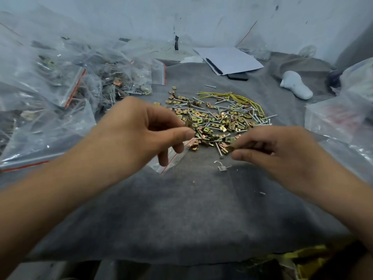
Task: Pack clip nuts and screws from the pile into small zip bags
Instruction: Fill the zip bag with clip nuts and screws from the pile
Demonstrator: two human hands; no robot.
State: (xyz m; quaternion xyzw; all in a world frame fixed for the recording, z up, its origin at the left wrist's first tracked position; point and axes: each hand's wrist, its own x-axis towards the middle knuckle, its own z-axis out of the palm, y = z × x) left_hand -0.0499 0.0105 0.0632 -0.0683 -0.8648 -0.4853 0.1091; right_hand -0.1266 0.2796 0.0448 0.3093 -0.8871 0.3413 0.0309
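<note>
Two bare hands work over a grey cloth (pixel 201 209) covering a table. A pile of brass clip nuts and silver screws (pixel 220 120) lies at the cloth's centre. The left hand (pixel 141 128) pinches a clip nut (pixel 188 123) between thumb and forefinger, above a small empty zip bag (pixel 173 156). The right hand (pixel 282 150) pinches another clip nut (pixel 230 148) at the pile's near edge. Filled zip bags (pixel 76 83) heap along the left edge.

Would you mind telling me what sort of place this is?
Probably a small hardware-packing workbench: a pile of clip nuts and screws lies on a grey cloth, with filled zip bags heaped alongside.
</note>
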